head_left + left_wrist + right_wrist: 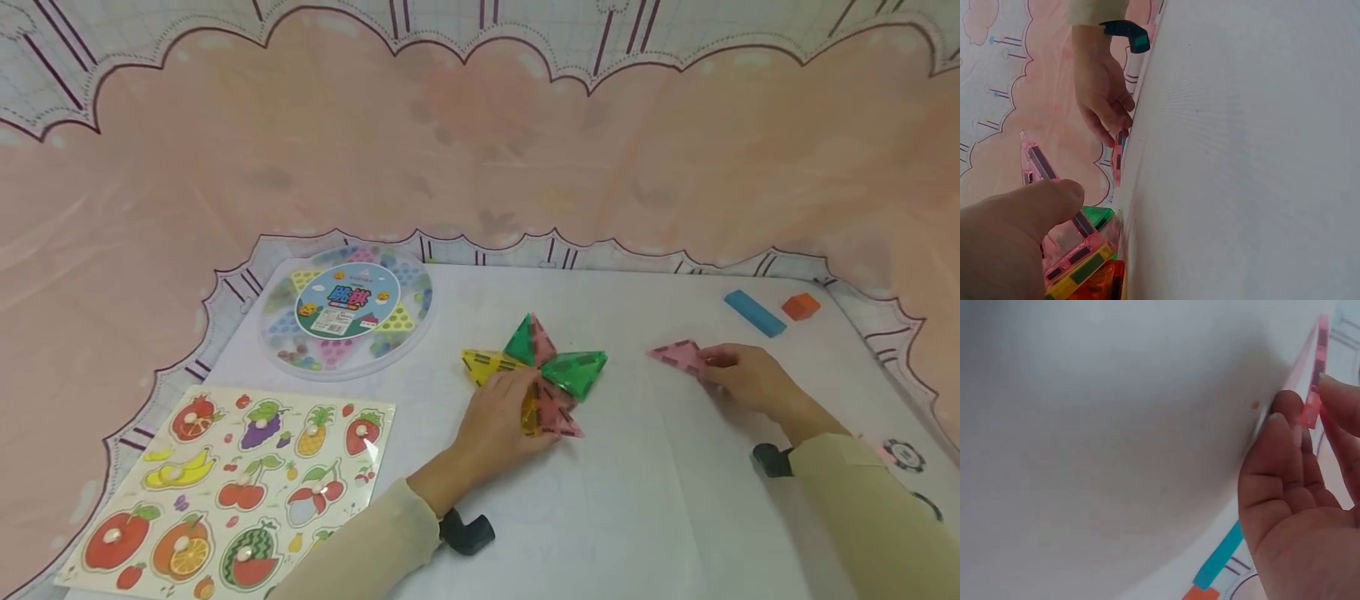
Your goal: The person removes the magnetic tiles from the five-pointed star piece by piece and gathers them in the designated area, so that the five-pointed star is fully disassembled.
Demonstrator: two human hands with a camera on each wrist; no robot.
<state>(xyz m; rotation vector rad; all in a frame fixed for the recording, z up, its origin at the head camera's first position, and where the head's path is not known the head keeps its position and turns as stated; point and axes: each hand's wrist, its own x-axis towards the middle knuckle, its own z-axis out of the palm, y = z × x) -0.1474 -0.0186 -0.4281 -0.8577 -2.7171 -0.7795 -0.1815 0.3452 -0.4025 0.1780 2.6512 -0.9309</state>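
Note:
A star-like build of translucent magnetic tiles stands mid-table in the head view, with green (576, 375), yellow (478, 363) and pink points. My left hand (491, 429) holds its near side. In the left wrist view the thumb (1060, 197) lies across a pink tile (1075, 240) of the build; the other fingers are hidden. To the right, my right hand (750, 379) pinches a loose pink triangle tile (675, 356) by one end, apart from the build. The right wrist view shows that tile (1316, 381) edge-on between thumb and fingers.
A blue block (754, 313) and an orange block (801, 307) lie behind the right hand. At back left is a round board game box (405, 346); a fruit puzzle board (225, 450) lies at front left. A poker chip (903, 455) sits by the right sleeve.

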